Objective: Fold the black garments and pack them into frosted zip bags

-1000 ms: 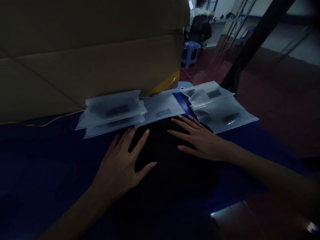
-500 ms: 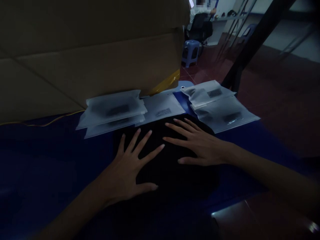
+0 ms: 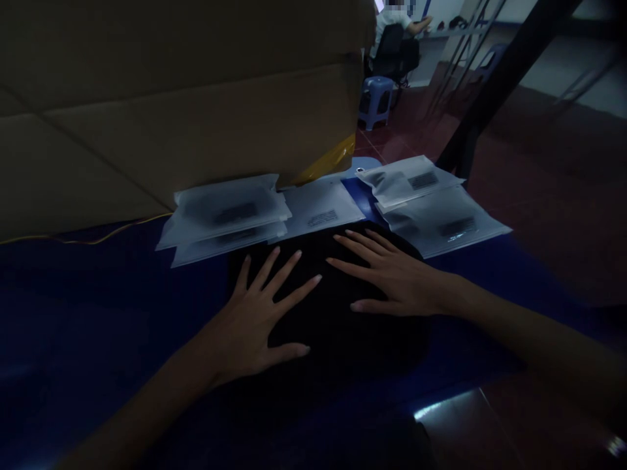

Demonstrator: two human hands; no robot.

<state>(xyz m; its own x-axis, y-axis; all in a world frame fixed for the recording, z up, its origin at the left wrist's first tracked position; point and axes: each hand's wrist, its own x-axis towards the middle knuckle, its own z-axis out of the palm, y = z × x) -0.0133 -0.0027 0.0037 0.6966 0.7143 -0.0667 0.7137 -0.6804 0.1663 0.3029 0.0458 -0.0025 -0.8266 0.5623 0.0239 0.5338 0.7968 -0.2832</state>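
A dark, black cloth-like item (image 3: 333, 346) lies on the blue table surface (image 3: 117, 307); the dim light hides its exact kind. My left hand (image 3: 257, 316) rests flat on its left part, fingers spread. On its upper right part lies my right hand (image 3: 385, 274), palm down with the fingers apart. Just beyond the fingertips are frosted plastic bags: a stack (image 3: 225, 212) at left, a flat one (image 3: 321, 209) in the middle, and two overlapping (image 3: 453, 222) at right. Printed labels show on them.
A large cardboard box (image 3: 206, 124) with yellow tape (image 3: 326, 163) stands behind the bags. A thin yellow cord (image 3: 108, 235) runs along its base. At right rises a dark slanted post (image 3: 494, 98). Farther back are a blue stool (image 3: 376, 101) and a seated person (image 3: 392, 29).
Both hands stay spread on the black item, the right one shifted slightly upward. The view has moved a little. In the background the seated person's arm reaches farther right.
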